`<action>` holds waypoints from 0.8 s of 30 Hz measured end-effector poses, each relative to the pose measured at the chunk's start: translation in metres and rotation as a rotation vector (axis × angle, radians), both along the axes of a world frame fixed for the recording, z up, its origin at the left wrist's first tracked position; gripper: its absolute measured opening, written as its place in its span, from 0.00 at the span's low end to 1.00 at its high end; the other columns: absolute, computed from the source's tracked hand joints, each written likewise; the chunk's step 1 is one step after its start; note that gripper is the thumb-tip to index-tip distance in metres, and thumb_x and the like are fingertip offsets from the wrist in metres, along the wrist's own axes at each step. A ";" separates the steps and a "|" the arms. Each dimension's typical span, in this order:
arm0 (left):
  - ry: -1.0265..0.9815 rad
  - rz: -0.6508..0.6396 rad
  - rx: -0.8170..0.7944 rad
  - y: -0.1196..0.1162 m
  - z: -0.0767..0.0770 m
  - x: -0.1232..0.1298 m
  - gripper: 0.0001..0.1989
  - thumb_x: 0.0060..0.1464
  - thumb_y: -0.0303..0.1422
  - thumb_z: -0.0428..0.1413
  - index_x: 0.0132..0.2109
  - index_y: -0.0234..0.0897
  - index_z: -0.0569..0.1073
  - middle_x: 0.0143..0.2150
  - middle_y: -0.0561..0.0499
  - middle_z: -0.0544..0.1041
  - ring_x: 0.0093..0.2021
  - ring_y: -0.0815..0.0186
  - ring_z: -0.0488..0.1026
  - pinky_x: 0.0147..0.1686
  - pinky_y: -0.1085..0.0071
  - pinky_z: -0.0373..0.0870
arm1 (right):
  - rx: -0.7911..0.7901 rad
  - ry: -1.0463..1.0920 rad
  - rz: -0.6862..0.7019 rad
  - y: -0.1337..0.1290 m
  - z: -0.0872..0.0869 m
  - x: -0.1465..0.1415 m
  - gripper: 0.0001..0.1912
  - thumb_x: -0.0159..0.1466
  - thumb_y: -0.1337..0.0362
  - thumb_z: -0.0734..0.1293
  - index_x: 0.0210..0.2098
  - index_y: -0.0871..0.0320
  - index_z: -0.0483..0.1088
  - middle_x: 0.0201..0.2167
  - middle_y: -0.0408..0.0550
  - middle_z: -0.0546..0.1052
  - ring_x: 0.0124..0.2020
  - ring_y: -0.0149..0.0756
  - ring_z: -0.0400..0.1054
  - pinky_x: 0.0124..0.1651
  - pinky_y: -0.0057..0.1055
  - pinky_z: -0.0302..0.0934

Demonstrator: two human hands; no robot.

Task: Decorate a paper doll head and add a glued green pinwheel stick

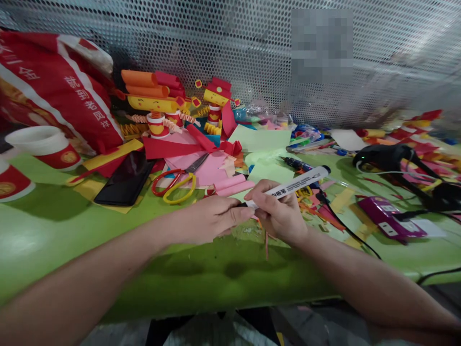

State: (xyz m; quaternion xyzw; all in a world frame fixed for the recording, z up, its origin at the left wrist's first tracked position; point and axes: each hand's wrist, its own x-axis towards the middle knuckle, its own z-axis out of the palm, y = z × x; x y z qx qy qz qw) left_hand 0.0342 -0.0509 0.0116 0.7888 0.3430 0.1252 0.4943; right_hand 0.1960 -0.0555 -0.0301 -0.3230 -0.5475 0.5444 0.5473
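A white whiteboard marker (pixel 295 184) with black ends slants up to the right above the front part of the table. My right hand (pixel 279 211) is wrapped round its barrel. At the lower end, my left hand (pixel 212 218) pinches the black cap (pixel 245 205); whether the cap is still fully seated, I cannot tell. Just behind the hands lie rolled pink paper (pixel 230 185) and scissors (pixel 176 180) with one red and one yellow handle. Pale green paper sheets (pixel 264 138) lie farther back.
On the green table (pixel 201 274), a black phone (pixel 126 178) and paper cups (pixel 46 146) stand left, near a red bag (pixel 68 91). Paper figures (pixel 156 108) stand behind. Right are a glue gun (pixel 297 164), a purple power strip (pixel 391 218), cables and paper scraps. Perforated metal closes the back.
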 end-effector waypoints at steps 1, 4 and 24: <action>-0.015 0.002 -0.032 0.000 0.000 0.000 0.20 0.58 0.46 0.41 0.26 0.37 0.61 0.17 0.58 0.59 0.17 0.74 0.57 0.17 0.77 0.53 | 0.003 0.000 0.001 0.000 0.000 0.000 0.13 0.51 0.54 0.69 0.20 0.56 0.67 0.10 0.35 0.59 0.12 0.22 0.49 0.16 0.25 0.45; -0.044 -0.028 -0.199 0.002 0.003 -0.006 0.22 0.57 0.49 0.42 0.23 0.37 0.58 0.15 0.58 0.57 0.15 0.75 0.55 0.15 0.77 0.52 | 0.012 -0.016 -0.017 0.002 0.008 0.008 0.12 0.51 0.55 0.69 0.20 0.56 0.66 0.10 0.35 0.59 0.12 0.22 0.49 0.15 0.25 0.44; 0.372 -0.169 1.033 -0.022 -0.055 0.014 0.07 0.52 0.23 0.49 0.38 0.29 0.70 0.58 0.32 0.64 0.60 0.51 0.59 0.55 0.56 0.59 | 0.043 -0.231 -0.184 0.036 -0.013 0.023 0.16 0.52 0.51 0.68 0.27 0.57 0.67 0.16 0.38 0.67 0.18 0.25 0.62 0.23 0.26 0.60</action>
